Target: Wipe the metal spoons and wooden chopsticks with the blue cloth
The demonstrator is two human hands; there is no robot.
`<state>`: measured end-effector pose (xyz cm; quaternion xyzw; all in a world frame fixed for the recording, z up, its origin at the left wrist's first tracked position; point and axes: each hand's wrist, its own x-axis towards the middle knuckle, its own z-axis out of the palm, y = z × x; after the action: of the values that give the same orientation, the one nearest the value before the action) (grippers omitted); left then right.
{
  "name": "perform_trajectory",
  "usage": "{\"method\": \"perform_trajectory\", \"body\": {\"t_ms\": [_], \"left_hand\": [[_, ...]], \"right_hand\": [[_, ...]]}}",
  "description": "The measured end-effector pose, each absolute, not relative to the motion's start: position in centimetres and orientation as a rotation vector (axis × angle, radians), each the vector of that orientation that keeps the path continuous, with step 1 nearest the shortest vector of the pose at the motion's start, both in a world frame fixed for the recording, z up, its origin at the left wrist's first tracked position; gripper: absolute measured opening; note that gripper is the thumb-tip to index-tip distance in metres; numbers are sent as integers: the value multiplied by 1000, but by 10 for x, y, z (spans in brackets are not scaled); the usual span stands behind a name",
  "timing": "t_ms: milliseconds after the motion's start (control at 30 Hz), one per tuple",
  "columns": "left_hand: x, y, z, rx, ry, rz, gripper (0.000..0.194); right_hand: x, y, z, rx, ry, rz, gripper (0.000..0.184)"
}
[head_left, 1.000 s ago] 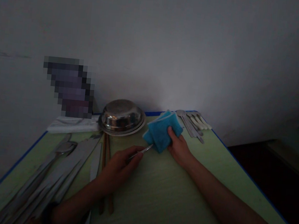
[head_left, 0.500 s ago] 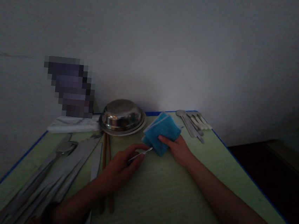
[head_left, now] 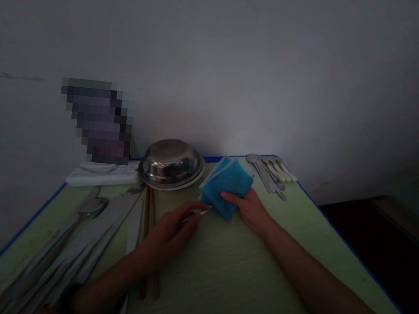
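Observation:
My left hand (head_left: 169, 229) pinches a slim, shiny metal utensil (head_left: 205, 210) between thumb and fingers. Its kind cannot be told, as most of it is hidden by the fingers. My right hand (head_left: 253, 212) is closed on a folded blue cloth (head_left: 225, 184), thumb on top. The utensil's tip is close to the cloth's lower left edge; whether they touch is unclear. Both hands are above the pale green table (head_left: 235, 278). Two wooden chopsticks (head_left: 148, 203) lie partly beneath my left forearm.
An upturned metal bowl (head_left: 172, 161) sits on a plate at the back. Several spoons (head_left: 265, 172) and white-handled pieces (head_left: 280, 169) lie at the back right. Long metal utensils (head_left: 93, 234) spread over the left side. A blurred-out upright object (head_left: 99, 122) leans by the wall.
The cloth has shifted very slightly left in my right hand. Less of the utensil shows past my left fingers than before.

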<state>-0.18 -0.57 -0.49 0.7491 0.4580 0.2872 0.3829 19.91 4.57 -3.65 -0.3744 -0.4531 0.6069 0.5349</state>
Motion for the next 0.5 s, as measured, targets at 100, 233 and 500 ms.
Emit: {"method": "perform_trajectory", "body": {"t_ms": [100,233,500], "left_hand": [[-3,-5,-10,1880,1201,813,26],[-3,-5,-12,1798,1213,883,23],[-2,-4,-13,1744,1190,867,23]], "right_hand": [[199,45,-32,-879,-1066,1514,35],[196,47,-27,-852,-812,1529,36],[196,56,-22,-800,-434,1513,19]]}}
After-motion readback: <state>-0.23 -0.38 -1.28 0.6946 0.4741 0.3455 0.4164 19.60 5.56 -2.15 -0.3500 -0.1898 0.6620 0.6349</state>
